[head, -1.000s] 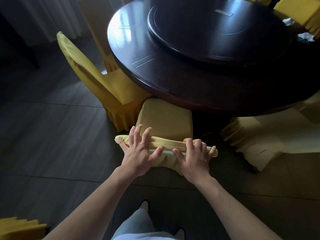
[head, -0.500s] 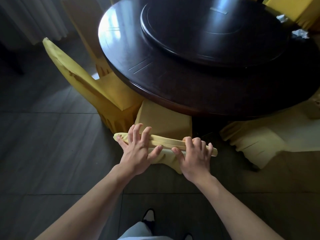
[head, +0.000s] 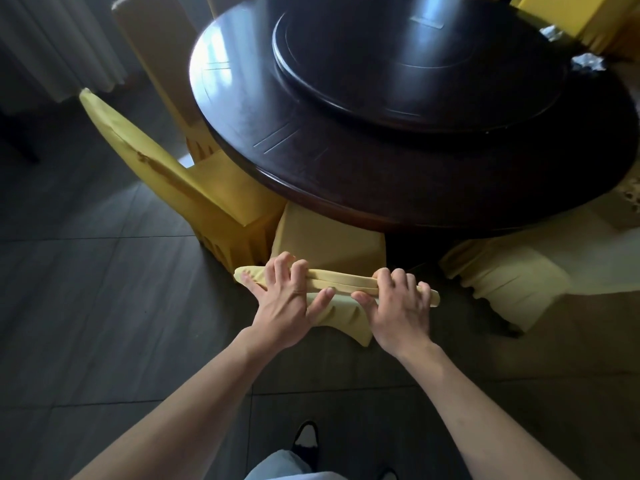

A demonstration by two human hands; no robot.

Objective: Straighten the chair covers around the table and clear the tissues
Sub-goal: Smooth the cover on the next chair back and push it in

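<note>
A chair in a yellow cover (head: 332, 244) is pushed under the near edge of the dark round table (head: 346, 168). My left hand (head: 285, 303) grips the left part of its backrest top, fingers curled over the fabric and thumb below. My right hand (head: 398, 306) grips the right part the same way. The cover bunches in folds between my thumbs. Crumpled white tissues (head: 588, 62) lie at the table's far right edge, with another tissue (head: 552, 31) further back.
A second yellow-covered chair (head: 194, 181) stands to the left, a paler one (head: 505, 278) to the right, more at the far side. A raised turntable (head: 415, 57) fills the table's middle. Dark tiled floor lies around; my shoe (head: 306, 436) shows below.
My left hand's fingers, spread flat before, have curled over the backrest top. The view has shifted so the table sits further right.
</note>
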